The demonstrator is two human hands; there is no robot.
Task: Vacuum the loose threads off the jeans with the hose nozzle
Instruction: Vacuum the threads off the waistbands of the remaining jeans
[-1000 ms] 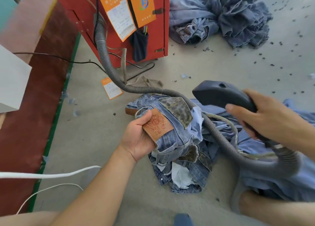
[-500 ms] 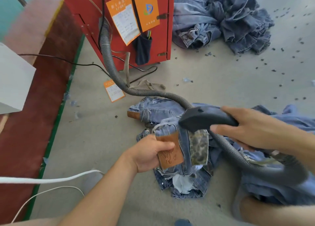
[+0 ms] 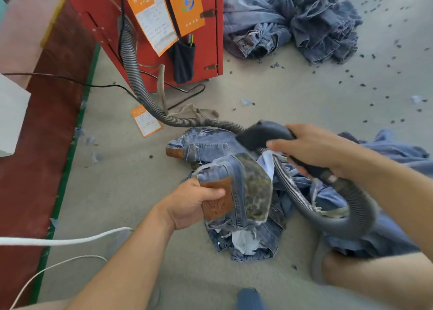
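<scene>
A pair of blue jeans [image 3: 236,176] lies bunched on the floor in the middle of the head view. My left hand [image 3: 194,202] grips the waistband at its brown leather patch [image 3: 216,199], beside a mottled dark pocket patch [image 3: 256,188]. My right hand [image 3: 314,150] holds the dark grey hose nozzle [image 3: 262,135], whose mouth hovers just above the upper part of the jeans. The ribbed grey hose [image 3: 140,85] runs from the nozzle, loops under my right wrist and leads back to the red machine [image 3: 210,40].
A heap of other jeans [image 3: 293,21] lies at the back right, more denim [image 3: 386,206] under my right arm. Dark thread scraps dot the floor on the right. Black cables [image 3: 70,81] and white cords [image 3: 58,240] cross the left side. An orange tag [image 3: 145,121] lies by the machine.
The nozzle has come down from above the jeans and shifted a little right and back. My left hand has turned the waistband so that the leather patch stands upright.
</scene>
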